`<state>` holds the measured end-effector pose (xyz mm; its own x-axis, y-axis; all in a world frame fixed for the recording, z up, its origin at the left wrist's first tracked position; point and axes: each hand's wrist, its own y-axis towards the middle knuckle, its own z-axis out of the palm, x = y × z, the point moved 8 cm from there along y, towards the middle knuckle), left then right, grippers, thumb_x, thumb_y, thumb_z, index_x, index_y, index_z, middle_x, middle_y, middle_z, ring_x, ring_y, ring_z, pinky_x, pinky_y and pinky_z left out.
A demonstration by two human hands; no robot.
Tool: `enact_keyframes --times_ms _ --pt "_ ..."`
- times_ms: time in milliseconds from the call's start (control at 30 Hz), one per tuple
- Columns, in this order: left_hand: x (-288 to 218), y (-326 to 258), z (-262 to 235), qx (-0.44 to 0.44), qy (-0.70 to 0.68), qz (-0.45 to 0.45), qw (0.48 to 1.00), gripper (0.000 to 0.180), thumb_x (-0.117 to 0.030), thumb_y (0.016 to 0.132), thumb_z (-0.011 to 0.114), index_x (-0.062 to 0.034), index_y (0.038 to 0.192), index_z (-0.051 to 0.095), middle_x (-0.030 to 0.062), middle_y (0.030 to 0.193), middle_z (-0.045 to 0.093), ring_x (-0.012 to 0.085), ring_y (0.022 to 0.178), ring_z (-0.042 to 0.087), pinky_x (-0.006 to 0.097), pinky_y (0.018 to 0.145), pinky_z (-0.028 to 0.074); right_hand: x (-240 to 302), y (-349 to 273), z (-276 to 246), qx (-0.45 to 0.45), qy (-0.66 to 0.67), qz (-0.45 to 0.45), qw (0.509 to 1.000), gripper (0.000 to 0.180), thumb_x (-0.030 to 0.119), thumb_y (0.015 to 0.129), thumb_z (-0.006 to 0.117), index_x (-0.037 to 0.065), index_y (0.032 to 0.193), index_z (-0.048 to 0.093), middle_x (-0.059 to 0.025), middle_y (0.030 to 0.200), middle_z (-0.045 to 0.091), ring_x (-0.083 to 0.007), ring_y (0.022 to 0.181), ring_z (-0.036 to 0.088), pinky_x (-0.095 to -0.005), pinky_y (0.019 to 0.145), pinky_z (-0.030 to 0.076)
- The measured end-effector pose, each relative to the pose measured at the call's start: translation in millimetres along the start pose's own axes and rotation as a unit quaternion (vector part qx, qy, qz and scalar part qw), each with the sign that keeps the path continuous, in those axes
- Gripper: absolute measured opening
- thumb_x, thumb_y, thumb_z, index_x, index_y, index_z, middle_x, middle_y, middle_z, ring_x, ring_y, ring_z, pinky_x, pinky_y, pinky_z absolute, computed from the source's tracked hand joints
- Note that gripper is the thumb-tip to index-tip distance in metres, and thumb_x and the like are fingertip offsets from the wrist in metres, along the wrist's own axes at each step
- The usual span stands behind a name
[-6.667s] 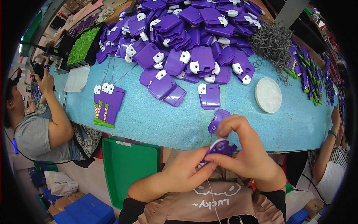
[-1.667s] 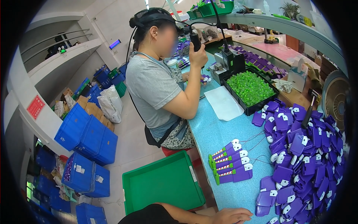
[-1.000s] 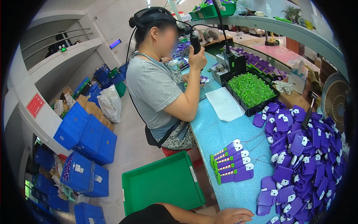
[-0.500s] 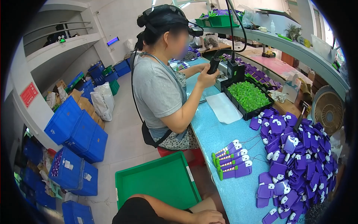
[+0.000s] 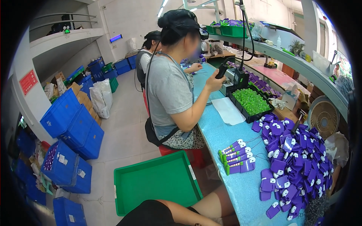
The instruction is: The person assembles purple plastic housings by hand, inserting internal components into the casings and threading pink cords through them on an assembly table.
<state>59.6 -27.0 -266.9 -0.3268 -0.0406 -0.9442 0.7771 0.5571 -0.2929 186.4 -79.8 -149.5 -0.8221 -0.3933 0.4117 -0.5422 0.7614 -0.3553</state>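
Hand now out of frame, bare forearm [image 5: 211,204] level beside green tray [image 5: 154,188]

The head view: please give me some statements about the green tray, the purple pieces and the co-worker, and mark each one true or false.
1. The green tray on the floor is full of purple pieces. False: it is empty.
2. The purple pieces lie heaped on the blue worktable. True.
3. The seated co-worker holds a black tool in a raised hand. True.
4. The black bin holds red parts. False: they are green.
5. The blue crates are stacked on the worktable. False: they stand on the floor.
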Motion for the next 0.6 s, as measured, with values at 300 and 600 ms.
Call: enact_keyframes --times_ms 300,600 --pt "-77 -38 -31 0.028 0.109 -0.01 0.994 0.036 -0.013 0.078 0.055 0.0002 0.111 0.047 0.0177 0.106 0.052 0.03 0.097 0.052 0.037 0.08 0.044 15 -4 -71 -0.225 -0.1 0.274 0.93 0.035 0.035 0.079 0.057 0.001 0.084 0.065 -0.0202 0.065 0.06 -0.0372 0.058 0.057 -0.0452 0.056 0.046" --pt "-243 -74 -138 -0.084 0.031 0.1 0.991 0.03 -0.018 0.085 0.055 -0.0023 0.111 0.051 0.0077 0.094 0.056 0.0131 0.076 0.055 0.028 0.066 0.046 31 15 -27 -0.105 0.06 0.202 0.972 0.018 0.02 0.075 0.056 0.003 0.074 0.059 -0.0176 0.071 0.062 -0.0324 0.067 0.061 -0.0415 0.062 0.048"
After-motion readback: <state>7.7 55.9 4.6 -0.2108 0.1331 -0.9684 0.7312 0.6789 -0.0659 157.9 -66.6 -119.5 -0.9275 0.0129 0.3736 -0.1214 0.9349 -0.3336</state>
